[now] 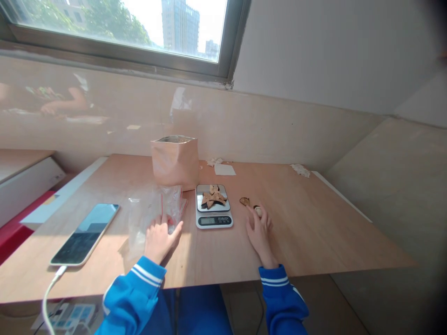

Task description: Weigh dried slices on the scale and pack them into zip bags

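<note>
My left hand [160, 239] lies on several clear plastic zip bags [138, 221], its thumb spread to the right and its fingers stretched forward. My right hand [259, 232] has its fingers around a small pale, dark-edged dried piece [257, 210] on the table. Just left of those fingertips lies another brown dried piece [245, 201]. Between my hands stands a small white digital scale [214, 221]. Several brown, curled dried pieces [213, 198] are heaped on its metal plate. The digits on its display are too small to read.
Behind the bags stands an open pinkish-tan pouch [174, 163]. A phone [85, 235] with a white cable [52, 286] lies at the left. White scraps [225, 170] lie along the wall, with crumpled paper [300, 170] at the back right. The table's front edge [216, 284] runs below my wrists.
</note>
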{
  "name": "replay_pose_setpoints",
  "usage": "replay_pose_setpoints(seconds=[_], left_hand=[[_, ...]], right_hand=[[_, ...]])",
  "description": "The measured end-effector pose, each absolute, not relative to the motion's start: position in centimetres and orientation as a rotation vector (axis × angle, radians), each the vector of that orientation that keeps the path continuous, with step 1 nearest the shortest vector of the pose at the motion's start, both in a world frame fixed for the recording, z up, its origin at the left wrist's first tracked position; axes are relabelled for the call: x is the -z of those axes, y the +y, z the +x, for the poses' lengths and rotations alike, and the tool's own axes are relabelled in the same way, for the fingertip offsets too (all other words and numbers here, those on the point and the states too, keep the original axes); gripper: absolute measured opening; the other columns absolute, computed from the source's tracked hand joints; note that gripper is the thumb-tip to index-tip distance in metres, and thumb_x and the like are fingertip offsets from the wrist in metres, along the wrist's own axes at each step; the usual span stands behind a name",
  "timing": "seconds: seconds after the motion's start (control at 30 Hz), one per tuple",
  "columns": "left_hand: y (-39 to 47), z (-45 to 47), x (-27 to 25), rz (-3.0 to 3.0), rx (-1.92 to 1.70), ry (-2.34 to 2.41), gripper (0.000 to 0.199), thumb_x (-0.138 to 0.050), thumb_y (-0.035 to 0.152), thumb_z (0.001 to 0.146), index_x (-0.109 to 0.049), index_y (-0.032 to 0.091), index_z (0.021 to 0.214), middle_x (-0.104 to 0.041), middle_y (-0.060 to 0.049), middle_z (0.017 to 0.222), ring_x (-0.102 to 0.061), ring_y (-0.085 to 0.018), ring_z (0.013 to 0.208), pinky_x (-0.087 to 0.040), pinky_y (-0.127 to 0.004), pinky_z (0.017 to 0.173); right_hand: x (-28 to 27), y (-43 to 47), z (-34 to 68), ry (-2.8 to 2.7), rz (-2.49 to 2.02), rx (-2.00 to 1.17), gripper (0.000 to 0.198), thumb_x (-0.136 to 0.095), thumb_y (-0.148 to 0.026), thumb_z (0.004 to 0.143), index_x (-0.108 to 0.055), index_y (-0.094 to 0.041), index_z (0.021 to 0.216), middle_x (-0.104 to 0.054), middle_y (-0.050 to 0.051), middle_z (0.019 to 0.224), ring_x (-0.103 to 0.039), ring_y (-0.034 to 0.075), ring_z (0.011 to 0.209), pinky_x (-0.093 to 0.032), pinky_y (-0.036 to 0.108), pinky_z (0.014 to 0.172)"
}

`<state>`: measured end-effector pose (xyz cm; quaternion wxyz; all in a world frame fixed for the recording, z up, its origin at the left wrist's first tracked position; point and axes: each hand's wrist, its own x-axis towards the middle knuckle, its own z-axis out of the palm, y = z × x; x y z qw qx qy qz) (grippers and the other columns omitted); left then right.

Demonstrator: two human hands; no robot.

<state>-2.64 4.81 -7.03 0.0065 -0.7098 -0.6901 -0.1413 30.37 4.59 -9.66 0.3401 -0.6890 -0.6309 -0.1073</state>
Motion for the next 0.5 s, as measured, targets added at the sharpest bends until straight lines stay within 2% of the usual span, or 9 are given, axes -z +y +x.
replay_pose_setpoints(seconds=[0.07,0.2,0.3,0.4,0.5], left_hand=[[4.8,-2.5,6.7,-2.185,0.390,-2.179,0.044,-0.041,0.049,0.092,-0.064,0.014,0.107,-0.059,-0.014,0.097,-0.057,-0.028,0.093,-0.044,-0.037,0.078],[4.7,-2.8,6.6,-2.281,0.164,-2.062,0.036,-0.037,0.031,0.095,-0.063,0.022,0.119,-0.059,-0.013,0.113,-0.056,-0.028,0.096,-0.044,-0.037,0.077],[4.8,-3.1,6.8,-2.325,0.088,-1.992,0.036,-0.037,0.024,0.094,-0.066,0.026,0.116,-0.059,-0.011,0.121,-0.056,-0.028,0.097,-0.044,-0.036,0.077],[4.9,-3.3,7.3,-2.318,0.164,-1.980,0.035,-0.037,0.024,0.095,-0.068,0.027,0.112,-0.060,-0.010,0.115,-0.056,-0.026,0.095,-0.044,-0.035,0.077],[5.0,-3.5,7.9,-2.299,0.243,-1.986,0.035,-0.039,0.023,0.095,-0.068,0.028,0.113,-0.062,-0.009,0.102,-0.056,-0.024,0.089,-0.044,-0.034,0.075]], right_hand=[[9.0,5.0,29.0,-1.694,-1.730,0.244,0.035,-0.041,-0.028,0.094,-0.057,-0.026,0.125,-0.037,0.013,0.145,-0.039,0.034,0.130,-0.035,0.057,0.100],[7.7,6.8,25.9,-1.798,-1.647,0.154,0.032,-0.042,-0.029,0.095,-0.058,-0.024,0.122,-0.040,0.013,0.144,-0.040,0.031,0.130,-0.034,0.052,0.102],[7.0,8.6,24.3,-1.802,-1.656,0.104,0.034,-0.048,-0.033,0.092,-0.055,-0.023,0.124,-0.042,0.014,0.143,-0.041,0.032,0.129,-0.036,0.051,0.100],[6.6,10.1,23.7,-1.806,-1.692,0.084,0.034,-0.054,-0.035,0.089,-0.057,-0.022,0.120,-0.049,0.014,0.136,-0.044,0.032,0.124,-0.036,0.051,0.097],[6.0,10.7,24.1,-1.818,-1.719,0.040,0.024,-0.056,-0.035,0.087,-0.062,-0.023,0.107,-0.058,0.012,0.123,-0.050,0.030,0.115,-0.037,0.047,0.093]])
